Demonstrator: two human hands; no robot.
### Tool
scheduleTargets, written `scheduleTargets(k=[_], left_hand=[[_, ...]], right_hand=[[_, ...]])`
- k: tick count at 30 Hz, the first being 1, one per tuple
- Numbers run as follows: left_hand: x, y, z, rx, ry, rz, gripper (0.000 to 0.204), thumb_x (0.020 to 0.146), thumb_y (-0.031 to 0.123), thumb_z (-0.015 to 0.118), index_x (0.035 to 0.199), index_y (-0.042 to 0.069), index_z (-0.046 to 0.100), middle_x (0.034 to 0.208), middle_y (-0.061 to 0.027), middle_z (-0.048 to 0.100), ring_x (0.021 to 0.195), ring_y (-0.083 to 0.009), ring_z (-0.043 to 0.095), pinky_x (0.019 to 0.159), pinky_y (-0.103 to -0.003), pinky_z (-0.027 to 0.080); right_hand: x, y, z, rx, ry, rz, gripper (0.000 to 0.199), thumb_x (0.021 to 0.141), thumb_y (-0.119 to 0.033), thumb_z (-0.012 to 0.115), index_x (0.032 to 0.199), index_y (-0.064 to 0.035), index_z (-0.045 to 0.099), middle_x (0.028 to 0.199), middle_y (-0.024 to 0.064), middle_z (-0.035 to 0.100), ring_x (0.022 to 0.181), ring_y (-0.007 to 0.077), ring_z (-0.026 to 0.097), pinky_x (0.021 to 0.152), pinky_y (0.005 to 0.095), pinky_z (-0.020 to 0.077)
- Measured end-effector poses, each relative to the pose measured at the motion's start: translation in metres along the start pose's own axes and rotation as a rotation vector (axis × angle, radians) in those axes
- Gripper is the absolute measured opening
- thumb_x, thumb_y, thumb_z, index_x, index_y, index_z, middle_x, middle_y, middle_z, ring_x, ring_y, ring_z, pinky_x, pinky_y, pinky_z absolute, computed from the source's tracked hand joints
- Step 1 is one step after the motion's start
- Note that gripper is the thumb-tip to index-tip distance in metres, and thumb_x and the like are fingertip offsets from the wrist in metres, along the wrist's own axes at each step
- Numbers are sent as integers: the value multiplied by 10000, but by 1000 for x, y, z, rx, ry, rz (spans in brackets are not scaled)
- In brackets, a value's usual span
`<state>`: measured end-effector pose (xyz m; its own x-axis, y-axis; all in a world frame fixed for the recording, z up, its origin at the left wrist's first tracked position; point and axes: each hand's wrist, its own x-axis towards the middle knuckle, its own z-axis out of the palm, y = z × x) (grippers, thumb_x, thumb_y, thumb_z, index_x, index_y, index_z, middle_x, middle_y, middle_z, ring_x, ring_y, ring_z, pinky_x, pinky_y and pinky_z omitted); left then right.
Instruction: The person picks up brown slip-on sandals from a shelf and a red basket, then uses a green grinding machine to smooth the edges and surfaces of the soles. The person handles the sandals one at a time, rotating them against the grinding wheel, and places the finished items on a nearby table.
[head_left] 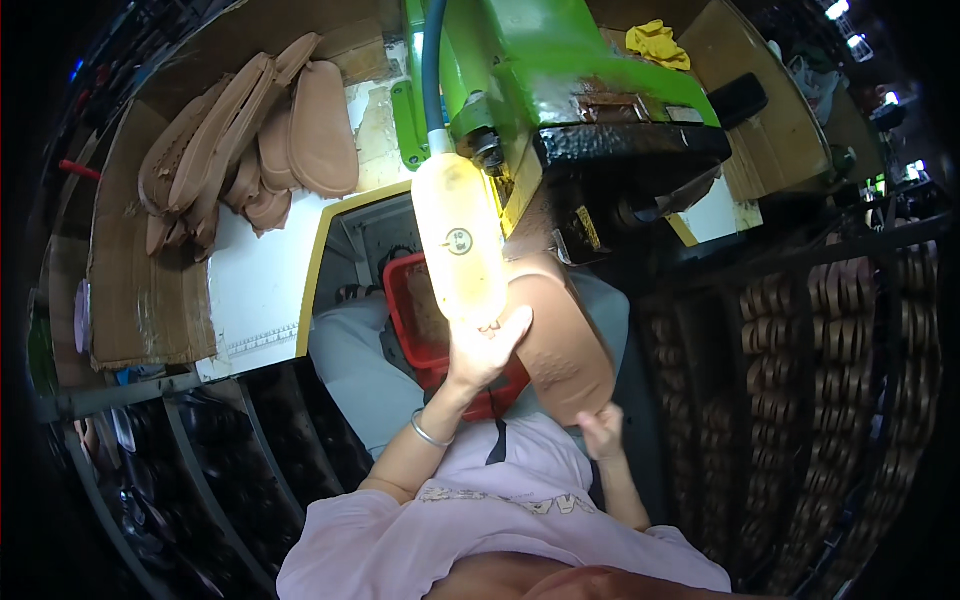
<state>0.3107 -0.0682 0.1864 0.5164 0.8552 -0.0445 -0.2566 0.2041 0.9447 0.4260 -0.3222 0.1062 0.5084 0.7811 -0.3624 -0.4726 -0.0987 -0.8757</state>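
A brown shoe sole (562, 345) is held up in front of me under the machine head, with a patch of small bumps on its face. My left hand (484, 350) grips its left edge, the thumb lying on the face and the other fingers partly hidden behind a glowing work lamp (460, 235). At the sole's lower end, my right hand (602, 432) pinches the rim with closed fingers. The sole's upper end reaches beneath the black head (630, 150) of a green machine (570, 50), where the working part is hard to see.
More brown soles (322, 130) lie piled in a cardboard box (150, 290) on the left of the white table (255, 290). Below the table opening sits a red bin (405, 310) between my legs. Racks of soles (780, 380) stand at right; a yellow cloth (658, 45) lies behind.
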Motion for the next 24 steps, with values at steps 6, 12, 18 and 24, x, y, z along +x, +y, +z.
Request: scheduleTargets(k=[6,12,18,24], left_hand=[[10,-2,-4,196,-19,159,300,824,-11,606,1118,-67,579,997,-82,625,872,-98,576,798,-223,458],[14,5,-5,235,12,194,284,807,-8,634,1083,-65,602,998,-86,627,895,-115,571,814,-249,459],[2,30,-19,100,81,202,292,798,51,673,1061,-57,608,931,-70,653,839,-130,603,782,-276,491],[-22,43,-64,52,173,50,282,791,85,669,1021,-67,612,924,-80,659,830,-118,613,757,-245,482]], right_hand=[[50,-74,-18,10,157,-395,442,862,-89,543,1259,30,392,1264,145,484,1171,223,478,1019,373,365],[118,-149,-5,19,159,-499,377,859,-106,574,1175,31,423,1203,152,499,1140,224,486,1019,364,359],[162,-178,32,-12,18,-448,378,830,-100,587,1159,12,436,1120,118,539,1059,190,524,944,318,411],[165,-158,73,52,-78,-391,342,823,-101,603,1123,-12,463,1050,86,564,972,145,546,872,283,442]])
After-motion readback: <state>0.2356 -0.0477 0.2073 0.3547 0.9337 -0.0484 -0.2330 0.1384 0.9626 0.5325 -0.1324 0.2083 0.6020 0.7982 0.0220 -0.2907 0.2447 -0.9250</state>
